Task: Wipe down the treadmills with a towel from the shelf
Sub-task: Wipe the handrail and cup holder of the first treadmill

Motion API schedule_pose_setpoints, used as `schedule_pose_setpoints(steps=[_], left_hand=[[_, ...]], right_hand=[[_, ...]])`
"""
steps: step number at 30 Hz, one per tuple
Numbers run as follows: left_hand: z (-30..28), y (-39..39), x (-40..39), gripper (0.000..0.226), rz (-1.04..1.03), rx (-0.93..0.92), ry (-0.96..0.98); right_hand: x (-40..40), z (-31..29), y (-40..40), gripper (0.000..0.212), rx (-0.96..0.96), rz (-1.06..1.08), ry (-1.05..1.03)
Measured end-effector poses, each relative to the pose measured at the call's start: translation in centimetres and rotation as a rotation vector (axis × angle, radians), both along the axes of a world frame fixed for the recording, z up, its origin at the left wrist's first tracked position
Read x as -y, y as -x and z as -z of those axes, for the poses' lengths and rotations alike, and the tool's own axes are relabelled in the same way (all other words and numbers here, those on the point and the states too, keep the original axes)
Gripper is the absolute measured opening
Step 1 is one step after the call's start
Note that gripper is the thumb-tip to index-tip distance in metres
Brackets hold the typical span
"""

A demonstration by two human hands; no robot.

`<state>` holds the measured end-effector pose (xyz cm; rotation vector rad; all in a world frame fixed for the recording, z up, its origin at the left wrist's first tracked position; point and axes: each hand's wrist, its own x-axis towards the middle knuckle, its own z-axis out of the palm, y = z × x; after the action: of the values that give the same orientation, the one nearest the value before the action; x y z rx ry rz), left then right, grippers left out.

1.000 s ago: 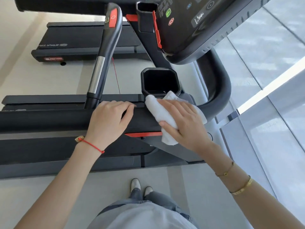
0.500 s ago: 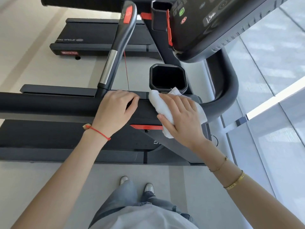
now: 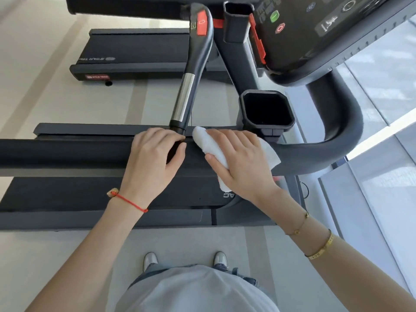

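The near treadmill's black side handrail (image 3: 67,154) runs across the view from the left. My left hand (image 3: 153,163) grips it, fingers curled over the top and thumb on the near side, just below the base of the angled grip bar (image 3: 185,97). Immediately to the right, my right hand (image 3: 243,163) holds a white towel (image 3: 209,145) down on the same rail, fingers over it and thumb at its left edge. The towel's left end almost touches my left fingers. Its lower end hangs over the rail's near side.
A black cup holder (image 3: 266,111) sits just beyond my right hand, with the console (image 3: 326,30) above it. The treadmill belt (image 3: 56,192) lies under the rail. A second treadmill (image 3: 135,50) stands farther back. Glass panels (image 3: 382,176) line the right side.
My right hand has slid the towel left along the handrail, from beside the cup holder to next to my left hand. My left hand keeps its grip.
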<state>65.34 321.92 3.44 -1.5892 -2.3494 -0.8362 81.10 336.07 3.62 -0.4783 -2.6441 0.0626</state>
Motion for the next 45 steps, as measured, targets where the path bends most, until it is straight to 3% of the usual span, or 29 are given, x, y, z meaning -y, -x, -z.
schedule_pose_setpoints(steps=[15,27,40,45], left_hand=[[0.5,10.8,9.8,0.026,-0.047,-0.035,0.025],[0.4,15.6,14.4,0.029,-0.044,-0.041,0.044],[0.1,17.8,15.5,0.028,-0.073,0.009,0.082],[0.0,18.4,16.3,0.028,-0.126,0.016,0.08]], right_hand=[[8.7,-0.3,10.9,0.032,-0.092,0.136,0.036],[15.8,-0.1,18.9,0.038,-0.065,0.104,0.081],[12.8,-0.7,15.9,0.043,-0.045,0.189,0.139],[12.0,-0.9,15.2,0.045,-0.009,0.121,0.149]])
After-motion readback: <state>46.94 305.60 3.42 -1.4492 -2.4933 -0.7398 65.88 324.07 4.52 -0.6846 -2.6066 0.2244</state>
